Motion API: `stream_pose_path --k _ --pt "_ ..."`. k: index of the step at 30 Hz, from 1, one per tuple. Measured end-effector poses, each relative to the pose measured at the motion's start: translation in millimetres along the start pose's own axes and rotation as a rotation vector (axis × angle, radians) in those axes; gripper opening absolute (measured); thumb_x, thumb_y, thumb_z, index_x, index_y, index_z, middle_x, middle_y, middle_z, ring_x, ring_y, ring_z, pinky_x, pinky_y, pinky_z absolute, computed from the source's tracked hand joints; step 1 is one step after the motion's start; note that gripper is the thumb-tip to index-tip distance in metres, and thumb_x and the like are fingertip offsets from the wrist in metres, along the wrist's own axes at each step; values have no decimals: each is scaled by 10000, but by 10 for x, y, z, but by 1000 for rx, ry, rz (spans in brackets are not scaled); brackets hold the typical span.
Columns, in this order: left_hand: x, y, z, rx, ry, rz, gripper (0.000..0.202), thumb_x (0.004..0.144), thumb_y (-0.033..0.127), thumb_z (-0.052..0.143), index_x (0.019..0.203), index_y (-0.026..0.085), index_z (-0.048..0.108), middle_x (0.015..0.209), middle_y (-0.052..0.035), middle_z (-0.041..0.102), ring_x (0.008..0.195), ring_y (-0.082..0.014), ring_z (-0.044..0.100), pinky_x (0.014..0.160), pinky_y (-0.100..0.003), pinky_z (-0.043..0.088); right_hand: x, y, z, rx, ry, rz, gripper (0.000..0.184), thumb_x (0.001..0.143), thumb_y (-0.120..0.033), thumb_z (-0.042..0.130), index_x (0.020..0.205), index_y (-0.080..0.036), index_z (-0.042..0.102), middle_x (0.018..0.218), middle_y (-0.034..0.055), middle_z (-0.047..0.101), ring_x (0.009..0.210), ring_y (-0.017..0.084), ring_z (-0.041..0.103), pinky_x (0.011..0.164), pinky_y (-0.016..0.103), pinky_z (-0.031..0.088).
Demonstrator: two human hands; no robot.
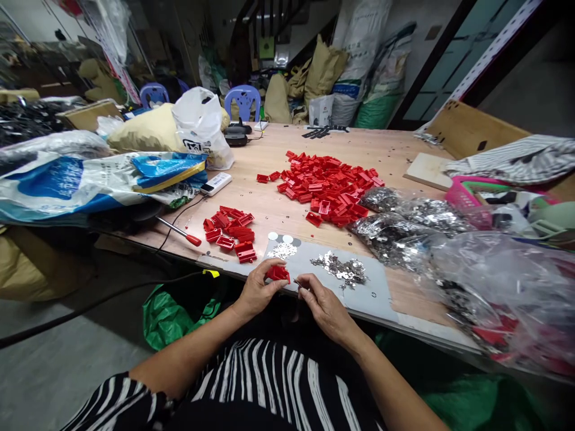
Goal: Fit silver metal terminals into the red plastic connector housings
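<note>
My left hand (259, 291) holds a small red plastic part (277, 274) at the table's near edge. My right hand (326, 309) is close beside it, its fingertips pinched on a tiny metal piece (296, 281) near the red part. Just ahead of my hands, a grey mat (359, 299) carries a loose heap of silver metal clips (339, 269). A smaller silver heap (281, 251) lies at the mat's left. Red plastic parts lie in a large pile (326, 187) and a smaller pile (229, 233) on the wooden table (274, 209).
Bulging plastic bags of silver pieces (404, 224) lie on the table's right, with a clear bag (503, 287) nearer me. A red-handled screwdriver (179, 231) and a white power strip (216, 184) sit at the left. Sacks, chairs and bags crowd the background.
</note>
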State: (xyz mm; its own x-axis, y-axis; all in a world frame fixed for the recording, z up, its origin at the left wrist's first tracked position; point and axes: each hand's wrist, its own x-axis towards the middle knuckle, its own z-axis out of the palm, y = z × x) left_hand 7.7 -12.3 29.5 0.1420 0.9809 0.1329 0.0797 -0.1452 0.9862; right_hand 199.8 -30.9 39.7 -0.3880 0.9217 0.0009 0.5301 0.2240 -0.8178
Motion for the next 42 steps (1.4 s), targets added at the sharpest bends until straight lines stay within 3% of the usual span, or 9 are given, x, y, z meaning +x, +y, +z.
stream_pose_path --k 4,7,13,17,20,27,34,38,42 --pt "-23 124 42 -499 -4 -230 129 792 279 669 843 174 615 854 -24 683 843 -155 644 846 -284 443 -30 -128 -18 93 -26 -15 401 975 -327 338 1368 -248 346 656 -53 529 618 135 527 666 266 419" --pt "-68 193 56 -809 -58 -383 187 776 269 697 737 152 557 788 -34 693 863 -175 673 866 -294 455 -49 -187 -11 115 -14 -41 450 970 -341 361 1411 -254 334 632 -57 517 597 124 508 661 255 418" --pt "-188 265 75 -1070 -54 -576 81 797 174 659 817 108 618 811 -67 717 776 -165 695 824 -289 509 -116 -262 -3 93 -4 -54 428 963 -391 380 1358 -237 442 604 -46 514 558 120 491 574 228 403" --pt "-250 294 94 -1121 -49 -635 111 846 184 598 874 87 645 861 -93 725 818 -187 700 922 -355 498 -161 -318 0 32 35 -80 417 950 -405 396 1320 -242 495 678 -5 608 604 151 555 604 246 438" --pt "-301 284 120 -1141 -60 -615 105 845 207 607 860 110 644 858 -75 727 830 -185 698 1011 -407 449 -181 -329 26 27 106 -89 393 934 -437 410 1254 -266 563 868 32 676 684 173 604 682 273 463" --pt "-349 257 104 -1015 -95 -506 219 728 274 744 746 161 557 833 -55 731 840 -208 709 985 -402 450 -163 -242 115 344 130 31 503 923 -546 378 1170 -168 599 559 -35 403 498 119 376 488 241 331" --pt "84 201 -411 -579 361 -235 317 662 356 771 793 166 554 773 0 648 678 -117 636 664 -251 489 -209 -29 175 369 135 141 550 897 -564 410 1261 -166 517 581 -49 364 521 126 389 486 240 338" --pt "369 129 -707 -538 488 -162 318 665 328 755 873 183 564 821 1 621 748 -111 625 760 -274 491 -256 91 262 408 129 207 536 882 -570 436 1223 -172 543 593 -49 381 515 128 435 507 254 372" --pt "565 65 -824 -479 506 -107 408 690 280 731 1058 206 574 1044 -46 621 964 -152 613 894 -315 470 -294 143 314 413 130 216 509 877 -565 447 1196 -184 562 597 -51 393 517 132 460 528 263 392"
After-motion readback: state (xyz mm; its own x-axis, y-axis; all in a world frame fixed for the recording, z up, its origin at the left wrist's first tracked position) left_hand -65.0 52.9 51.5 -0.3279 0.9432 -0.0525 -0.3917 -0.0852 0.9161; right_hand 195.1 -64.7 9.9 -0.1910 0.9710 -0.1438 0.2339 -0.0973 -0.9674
